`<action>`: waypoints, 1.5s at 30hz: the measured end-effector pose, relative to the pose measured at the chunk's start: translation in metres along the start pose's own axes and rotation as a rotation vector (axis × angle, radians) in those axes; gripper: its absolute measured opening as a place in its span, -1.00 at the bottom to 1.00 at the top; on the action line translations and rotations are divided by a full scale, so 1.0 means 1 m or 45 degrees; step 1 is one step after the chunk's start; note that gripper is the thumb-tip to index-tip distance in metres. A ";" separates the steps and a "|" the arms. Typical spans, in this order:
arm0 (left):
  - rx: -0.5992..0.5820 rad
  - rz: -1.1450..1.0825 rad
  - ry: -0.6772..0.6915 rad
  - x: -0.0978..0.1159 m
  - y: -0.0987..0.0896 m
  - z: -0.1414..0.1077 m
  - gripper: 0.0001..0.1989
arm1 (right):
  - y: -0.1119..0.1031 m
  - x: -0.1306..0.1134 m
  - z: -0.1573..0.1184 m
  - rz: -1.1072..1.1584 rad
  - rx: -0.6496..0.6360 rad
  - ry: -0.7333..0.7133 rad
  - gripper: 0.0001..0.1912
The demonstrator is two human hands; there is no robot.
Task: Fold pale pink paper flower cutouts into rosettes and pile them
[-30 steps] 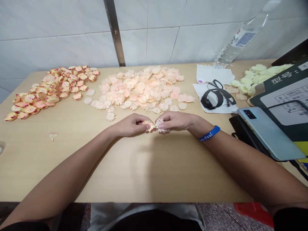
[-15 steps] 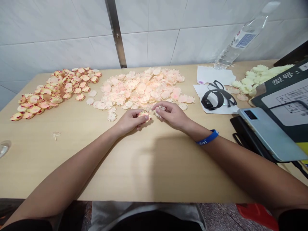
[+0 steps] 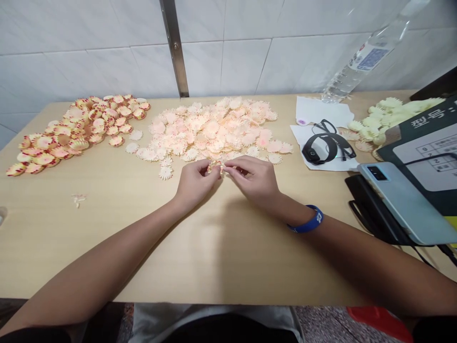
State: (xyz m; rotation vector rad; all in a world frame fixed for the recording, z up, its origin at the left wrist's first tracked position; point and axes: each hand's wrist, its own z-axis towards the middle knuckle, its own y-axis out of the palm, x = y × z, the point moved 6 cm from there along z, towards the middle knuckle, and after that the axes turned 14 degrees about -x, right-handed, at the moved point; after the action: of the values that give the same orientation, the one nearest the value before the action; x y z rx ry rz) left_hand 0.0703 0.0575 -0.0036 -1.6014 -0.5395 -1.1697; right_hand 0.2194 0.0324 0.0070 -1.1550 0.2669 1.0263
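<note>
Between my hands is a small artificial flower piece (image 3: 215,166) with a pale body and reddish edge. My left hand (image 3: 197,183) pinches it from the left with thumb and fingers. From the right, the fingertips of my right hand (image 3: 255,178) close in a pinch at its edge; whether a separate petal layer is between them is too small to make out. Just beyond the hands spreads a heap of pale pink petal discs (image 3: 210,128). To the left lies a pile of cream flower pieces with red-tipped edges (image 3: 107,119).
A water bottle (image 3: 369,55) leans at the wall. A black wristband watch (image 3: 319,148) rests on white paper (image 3: 298,138). Pale green petal discs (image 3: 383,114), a phone (image 3: 410,202) and a dark box (image 3: 424,147) are on the right. Small scraps (image 3: 77,200) lie at left.
My right hand has moved in to the flower piece in my left hand, and the hands now meet. The pale petal disc seen in my right fingers is no longer plainly visible.
</note>
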 end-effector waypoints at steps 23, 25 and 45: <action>-0.006 0.333 0.232 0.027 0.016 -0.017 -0.76 | -0.005 -0.006 0.004 -0.026 0.071 0.050 -0.83; 0.004 0.315 0.230 0.029 0.016 -0.018 -0.75 | -0.006 -0.006 0.007 0.000 0.060 0.087 -0.83; -0.062 -0.631 -0.003 0.008 0.018 -0.007 -0.65 | -0.028 0.027 0.019 0.416 -0.010 0.202 -0.83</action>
State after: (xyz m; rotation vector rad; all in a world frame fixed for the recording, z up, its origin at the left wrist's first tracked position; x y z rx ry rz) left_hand 0.0855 0.0433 -0.0050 -1.5545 -0.9519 -1.5522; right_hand 0.2497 0.0616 0.0151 -1.2270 0.5930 1.2214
